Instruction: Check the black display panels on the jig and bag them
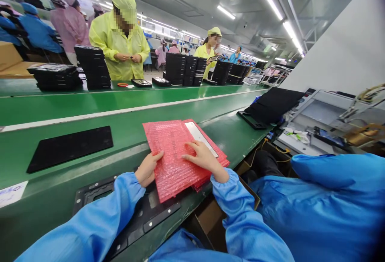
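A stack of pink bubble-wrap bags (173,150) lies on the near edge of the green bench (120,113). My left hand (148,168) grips the stack's near left edge, fingers curled over it. My right hand (203,158) rests on top of the stack, fingers pressed down beside a flat white-faced panel (199,135) that lies partly tucked among the bags. Both my arms wear blue sleeves. A black fixture plate (144,214) sits under the stack's near end.
A black flat tray (70,147) lies to the left on the bench. Stacks of black trays (93,66) stand across the belt, where people in yellow coats work. A black panel (272,105) and grey machine (325,117) are at right. A blue-clad person's sleeve (327,198) is close beside me.
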`<action>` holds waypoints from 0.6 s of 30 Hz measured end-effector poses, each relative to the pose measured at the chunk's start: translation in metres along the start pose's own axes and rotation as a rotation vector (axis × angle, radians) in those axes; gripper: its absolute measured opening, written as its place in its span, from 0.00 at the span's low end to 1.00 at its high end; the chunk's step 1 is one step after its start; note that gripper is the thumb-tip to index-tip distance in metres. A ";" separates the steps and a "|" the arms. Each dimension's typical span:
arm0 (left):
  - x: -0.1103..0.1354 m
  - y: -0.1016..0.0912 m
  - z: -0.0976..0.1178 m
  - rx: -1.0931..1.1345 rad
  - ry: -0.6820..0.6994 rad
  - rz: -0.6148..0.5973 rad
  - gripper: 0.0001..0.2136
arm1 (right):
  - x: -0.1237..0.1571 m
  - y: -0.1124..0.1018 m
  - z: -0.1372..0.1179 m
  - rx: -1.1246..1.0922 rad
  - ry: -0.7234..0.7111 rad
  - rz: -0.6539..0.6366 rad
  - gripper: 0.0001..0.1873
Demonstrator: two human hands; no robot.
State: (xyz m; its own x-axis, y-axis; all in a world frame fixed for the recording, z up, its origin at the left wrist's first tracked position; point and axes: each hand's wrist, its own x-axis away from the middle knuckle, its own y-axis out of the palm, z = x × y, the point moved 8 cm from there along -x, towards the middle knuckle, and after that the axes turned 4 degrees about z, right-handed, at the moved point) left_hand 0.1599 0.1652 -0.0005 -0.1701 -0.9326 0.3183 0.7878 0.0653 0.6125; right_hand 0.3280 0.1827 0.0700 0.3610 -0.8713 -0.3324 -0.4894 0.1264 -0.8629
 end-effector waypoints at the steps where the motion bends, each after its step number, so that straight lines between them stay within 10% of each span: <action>1: 0.012 -0.008 0.008 -0.001 0.005 0.021 0.14 | 0.004 0.001 -0.007 -0.088 -0.006 0.005 0.29; 7: 0.103 -0.049 0.047 -0.034 0.031 0.208 0.19 | 0.026 0.012 -0.039 -0.979 0.156 0.090 0.34; 11: 0.150 -0.076 0.047 0.014 0.047 0.380 0.26 | 0.034 0.046 -0.092 -1.558 0.267 -0.247 0.28; 18: 0.182 -0.120 0.022 0.178 -0.181 0.538 0.40 | 0.031 0.076 -0.133 -1.792 0.310 -0.333 0.26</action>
State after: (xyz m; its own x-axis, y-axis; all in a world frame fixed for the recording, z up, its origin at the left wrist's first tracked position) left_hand 0.0212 -0.0043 -0.0004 0.1151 -0.6779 0.7261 0.6829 0.5848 0.4377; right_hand 0.1962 0.1026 0.0444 0.5682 -0.8229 -0.0017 -0.6658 -0.4609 0.5867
